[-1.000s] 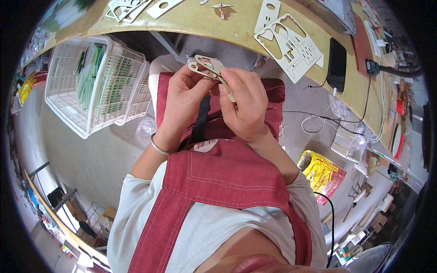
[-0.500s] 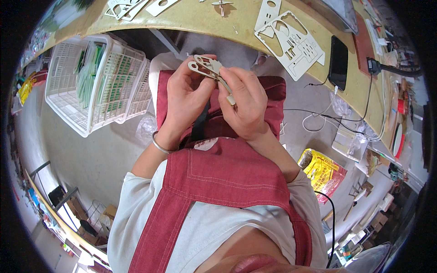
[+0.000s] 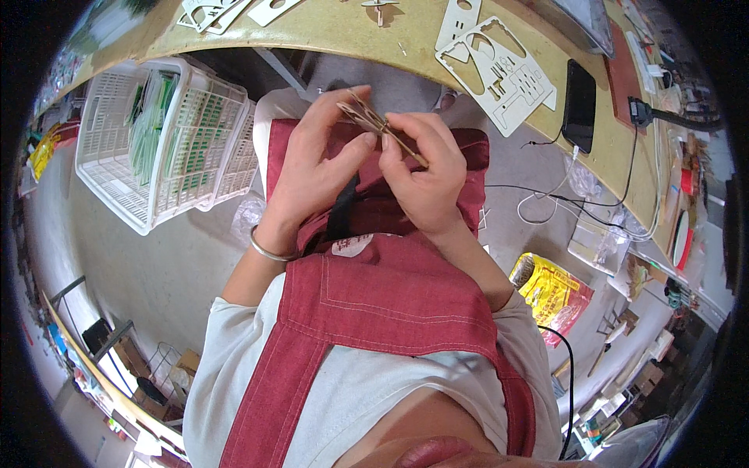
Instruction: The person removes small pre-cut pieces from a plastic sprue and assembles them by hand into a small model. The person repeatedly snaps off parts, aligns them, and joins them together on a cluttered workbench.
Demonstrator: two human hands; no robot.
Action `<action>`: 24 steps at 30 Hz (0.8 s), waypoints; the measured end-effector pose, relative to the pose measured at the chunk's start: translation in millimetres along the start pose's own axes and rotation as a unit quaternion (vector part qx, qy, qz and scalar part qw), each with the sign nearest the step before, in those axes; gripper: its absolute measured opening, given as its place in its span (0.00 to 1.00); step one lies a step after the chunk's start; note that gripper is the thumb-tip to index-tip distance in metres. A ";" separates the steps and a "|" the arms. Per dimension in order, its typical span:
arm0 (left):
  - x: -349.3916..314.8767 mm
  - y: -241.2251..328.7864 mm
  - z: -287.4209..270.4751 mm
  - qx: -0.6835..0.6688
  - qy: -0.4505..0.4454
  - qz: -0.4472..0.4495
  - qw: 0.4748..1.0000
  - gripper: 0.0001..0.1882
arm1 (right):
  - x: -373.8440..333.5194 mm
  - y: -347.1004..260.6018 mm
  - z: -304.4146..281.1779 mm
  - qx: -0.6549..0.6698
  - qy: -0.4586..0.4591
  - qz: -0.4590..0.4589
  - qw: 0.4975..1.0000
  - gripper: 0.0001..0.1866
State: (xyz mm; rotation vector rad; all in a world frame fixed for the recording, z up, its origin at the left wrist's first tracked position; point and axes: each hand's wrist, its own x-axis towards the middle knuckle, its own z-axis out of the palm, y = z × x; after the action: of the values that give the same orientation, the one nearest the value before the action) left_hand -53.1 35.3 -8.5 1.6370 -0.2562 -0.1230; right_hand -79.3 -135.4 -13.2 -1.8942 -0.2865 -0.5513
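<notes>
Above my lap, both hands pinch a small assembly of thin flat wooden pieces (image 3: 365, 115), now seen nearly edge-on. My left hand (image 3: 316, 160) grips its left end between thumb and fingers. Thumb and forefinger of my right hand (image 3: 429, 168) close on its right part, where one thin strip sticks out below the fingers. How the pieces join is hidden by the fingertips. On the table lie pale cut-out wooden sheets (image 3: 511, 93) with part-shaped holes, and a small wooden assembly (image 3: 380, 9) at the far edge.
The yellowish table (image 3: 351, 40) curves across the far side. A black phone (image 3: 579, 105) with cables lies on its right part. To the left on the floor stand white plastic baskets (image 3: 168, 183) holding green-and-clear packets. A yellow-and-red bag (image 3: 550, 292) lies at right.
The wooden assembly has been turned from showing its flat face to nearly edge-on. My right hand has shifted slightly right, and its grip has changed.
</notes>
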 end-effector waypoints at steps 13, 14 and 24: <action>-1.1 -8.9 5.3 -0.133 -0.007 -0.013 0.991 0.20 | 0.5 -6.0 -1.4 0.245 -0.021 0.280 0.928 0.09; -2.1 -10.4 9.0 -0.139 0.003 -0.011 0.990 0.20 | 0.6 -6.2 -0.5 0.247 -0.018 0.281 0.927 0.09; -8.0 -16.8 17.5 -0.162 0.017 -0.009 0.987 0.25 | -3.1 -4.9 1.6 0.263 -0.001 0.260 0.929 0.10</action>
State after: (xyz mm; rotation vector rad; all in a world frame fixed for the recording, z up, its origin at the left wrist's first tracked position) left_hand -63.4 21.3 -27.3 1.3174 -0.1845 -0.1415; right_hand -83.7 -131.9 -11.2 -1.3643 0.0717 -0.0909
